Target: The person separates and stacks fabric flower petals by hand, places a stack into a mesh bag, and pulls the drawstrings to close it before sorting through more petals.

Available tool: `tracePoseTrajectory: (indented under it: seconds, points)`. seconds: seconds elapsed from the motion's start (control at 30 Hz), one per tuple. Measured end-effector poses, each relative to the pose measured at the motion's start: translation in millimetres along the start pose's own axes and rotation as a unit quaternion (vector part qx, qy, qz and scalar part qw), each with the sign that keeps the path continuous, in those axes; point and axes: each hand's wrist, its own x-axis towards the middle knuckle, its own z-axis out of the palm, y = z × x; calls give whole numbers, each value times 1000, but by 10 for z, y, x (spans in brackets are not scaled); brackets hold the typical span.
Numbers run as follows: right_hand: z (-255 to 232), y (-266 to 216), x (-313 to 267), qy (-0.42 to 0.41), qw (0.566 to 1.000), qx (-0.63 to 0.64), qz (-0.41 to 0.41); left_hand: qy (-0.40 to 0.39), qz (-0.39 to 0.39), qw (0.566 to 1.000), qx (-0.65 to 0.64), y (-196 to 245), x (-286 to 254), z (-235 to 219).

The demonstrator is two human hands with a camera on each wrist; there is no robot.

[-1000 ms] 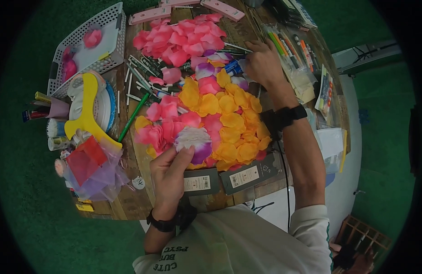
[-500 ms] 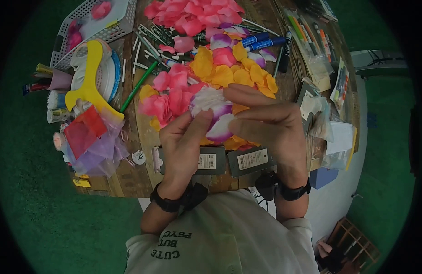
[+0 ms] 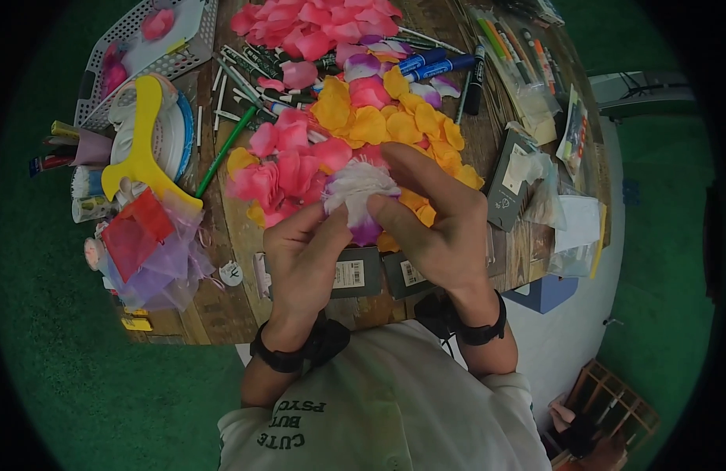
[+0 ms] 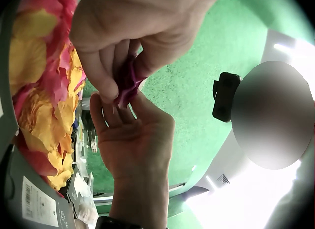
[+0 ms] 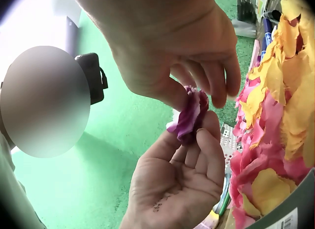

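A small bundle of white and purple fabric petals [image 3: 357, 198] hangs above the table's near part, held between both hands. My left hand [image 3: 329, 222] pinches it from the left with thumb and fingertips. From the right, my right hand [image 3: 381, 202] pinches the same bundle, its fingers curled over the top. The left wrist view has the purple petals [image 4: 126, 85] squeezed between the left hand [image 4: 118, 74] and the right hand [image 4: 129, 135] below it. In the right wrist view the petals [image 5: 190, 116] sit between the right hand [image 5: 197, 93] and the left hand [image 5: 189, 165].
Loose yellow petals [image 3: 402, 122] and pink petals [image 3: 288, 169] cover the wooden table [image 3: 222, 306]. Markers [image 3: 437, 63] lie beyond them. A white basket [image 3: 135, 39], a yellow holder [image 3: 143, 149] and organza bags [image 3: 155, 251] crowd the left. Dark labelled boxes [image 3: 355, 275] line the near edge.
My right hand came back from the far markers and joined the left hand at the white and purple bundle, which has risen a little off the pile. Both hands now pinch it.
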Motion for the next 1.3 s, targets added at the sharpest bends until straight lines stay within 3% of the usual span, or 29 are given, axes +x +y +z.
tracePoseTrajectory:
  seconds: [0.03,0.17,0.23,0.3,0.37,0.5,0.6,0.67,0.73,0.8,0.93,1.03,1.1,1.23,1.3]
  points:
    - [0,14,-12,-1,996,67,58,-1,-2,1000,-9,14,-7,21]
    - [-60,-6,-67,-58,990,32,127,-32,-34,998,-30,18,-12,-29]
    - [-24,59,-92,-23,998,10,50,-36,-41,996,-69,65,-33,29]
    - [-28,32,-88,-14,999,-19,32,-45,-49,992,-110,68,-36,61]
    - [12,57,-92,11,998,-57,-38,-52,-41,997,-29,47,-11,-13]
    - [-7,80,-90,17,999,-32,-24,-39,-80,996,-12,1,40,-62]
    - [-85,128,-39,-3,999,-36,-38,-44,-66,996,-42,-45,58,-67]
    - [-220,167,97,-33,997,-61,-36,0,-39,998,-42,-30,70,-11]
    - [-332,375,294,62,970,-210,-105,-10,-36,998,-41,-61,96,-102]
    - [-443,600,550,87,931,-344,-90,-19,-31,999,-38,-62,92,-136]
    - [-504,1015,987,67,882,-442,-145,-11,-21,999,-37,-16,82,-83]
    - [-450,1135,1110,1,862,-495,-110,-11,-23,999,-39,-12,65,-89]
    - [-415,1144,1153,-51,852,-520,-35,-13,-19,999,-41,-12,64,-108]
    - [-426,1157,1154,-55,857,-512,10,-16,-19,999,-35,-7,66,-92]
    - [-466,1176,1140,6,885,-465,-5,-16,-16,999,-34,6,69,-89]
